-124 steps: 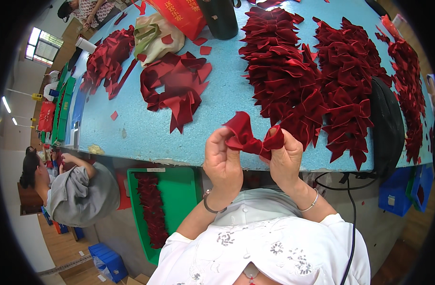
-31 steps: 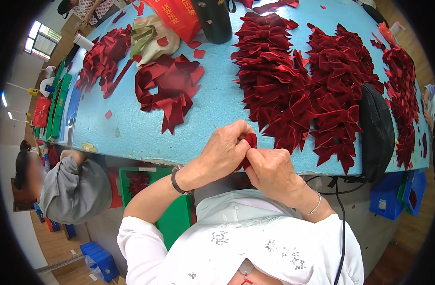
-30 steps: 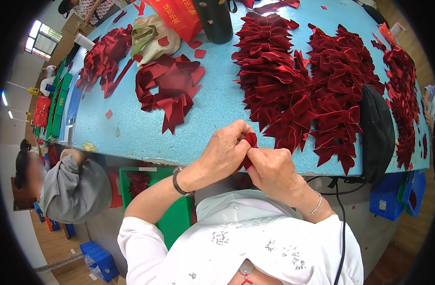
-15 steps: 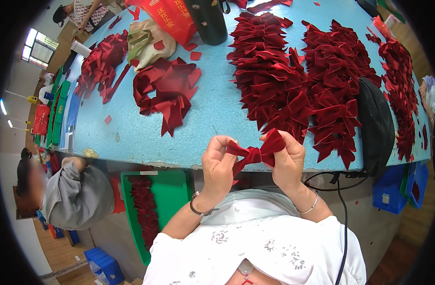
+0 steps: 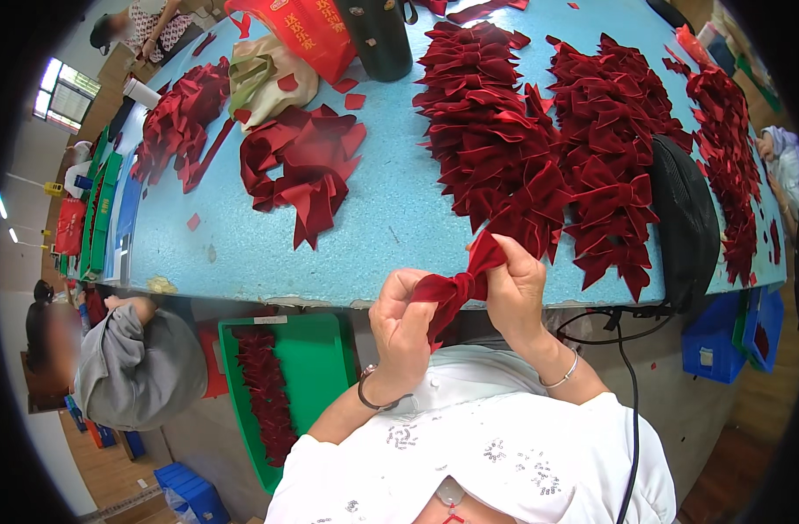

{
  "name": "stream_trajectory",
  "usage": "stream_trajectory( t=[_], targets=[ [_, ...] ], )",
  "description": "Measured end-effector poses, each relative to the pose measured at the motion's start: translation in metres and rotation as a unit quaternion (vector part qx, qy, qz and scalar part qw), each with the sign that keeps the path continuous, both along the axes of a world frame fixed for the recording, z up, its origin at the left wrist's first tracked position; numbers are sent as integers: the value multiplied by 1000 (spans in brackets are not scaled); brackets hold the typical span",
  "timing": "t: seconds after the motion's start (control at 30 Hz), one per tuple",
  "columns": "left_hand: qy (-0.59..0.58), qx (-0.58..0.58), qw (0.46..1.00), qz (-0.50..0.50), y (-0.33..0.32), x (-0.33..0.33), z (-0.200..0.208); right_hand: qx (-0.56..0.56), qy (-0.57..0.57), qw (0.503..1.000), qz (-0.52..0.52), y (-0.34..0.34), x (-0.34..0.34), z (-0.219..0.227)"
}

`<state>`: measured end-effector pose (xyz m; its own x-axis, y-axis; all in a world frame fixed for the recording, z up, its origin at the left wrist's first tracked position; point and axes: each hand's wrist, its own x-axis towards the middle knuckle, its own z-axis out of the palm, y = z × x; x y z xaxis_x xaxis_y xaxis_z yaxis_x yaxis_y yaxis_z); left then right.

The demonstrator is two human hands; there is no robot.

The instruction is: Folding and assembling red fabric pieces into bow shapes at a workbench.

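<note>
Left grip: I see it pinching one loop of the red bow.
Right grip: pinching the opposite loop, higher.
Red bow: tilted between both grips, overlapping the near edge of the bench in my view.

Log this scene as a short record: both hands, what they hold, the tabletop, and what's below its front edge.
Left hand: pinches one loop of a red velvet bow
Right hand: pinches the opposite loop
Bow state: gathered around a central knot
Tabletop, left: loose red ribbon
Tabletop, right: rows of finished-looking bows, black bag
Tabletop, far side: dark tumbler, red bag
Below edge, left: green crate holding dark red bows
</note>
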<state>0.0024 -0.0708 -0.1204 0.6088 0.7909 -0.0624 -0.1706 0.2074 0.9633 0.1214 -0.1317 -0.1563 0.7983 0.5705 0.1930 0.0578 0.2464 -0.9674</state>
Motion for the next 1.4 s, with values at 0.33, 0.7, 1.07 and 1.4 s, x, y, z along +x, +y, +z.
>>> stream_trajectory(
  t=[0.33,0.7,1.07,1.4],
  targets=[
    [-49,63,991,105,9,11,-14,-60,3,996,69,-1,3,9],
    [119,406,906,19,26,0,-34,-59,39,995,73,-1,11,3],
    [-27,164,985,48,12,9,-38,-73,87,993,40,0,11,-4],
    [-25,-55,997,-45,17,-3,-28,-72,31,992,99,-1,23,-10]
  ],
)
